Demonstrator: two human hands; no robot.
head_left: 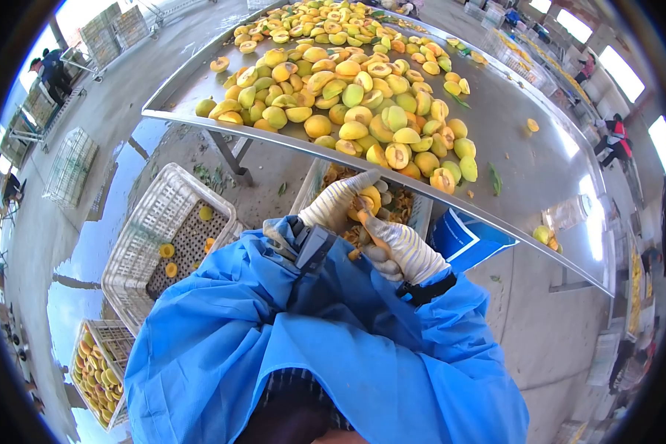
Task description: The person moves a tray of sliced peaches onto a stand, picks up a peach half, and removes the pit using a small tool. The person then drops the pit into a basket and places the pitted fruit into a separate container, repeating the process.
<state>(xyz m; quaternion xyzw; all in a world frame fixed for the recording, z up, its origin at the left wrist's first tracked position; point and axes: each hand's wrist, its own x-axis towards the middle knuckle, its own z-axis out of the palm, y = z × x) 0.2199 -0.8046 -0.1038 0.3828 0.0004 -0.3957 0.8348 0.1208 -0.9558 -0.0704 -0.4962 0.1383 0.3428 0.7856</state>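
Observation:
In a striped glove, my left hand (337,201) is closed around a yellow peach half (373,198) just below the table's near edge. My right hand (407,254), gloved too, grips a small pitting tool with an orange-brown handle (377,233). The tool's tip meets the peach's cut face, and its exact shape is hidden. Beneath both hands stands a crate (309,186) holding brownish peach scraps (401,203). Many peach halves (355,96) are heaped on the metal table (499,122) in front of me.
Left of me is a white plastic crate (137,244) with a few peach halves inside. A fuller crate (115,333) stands behind it. A blue bucket (462,240) sits under the table's edge at right. Wet floor (78,244) lies at left; people work farther off.

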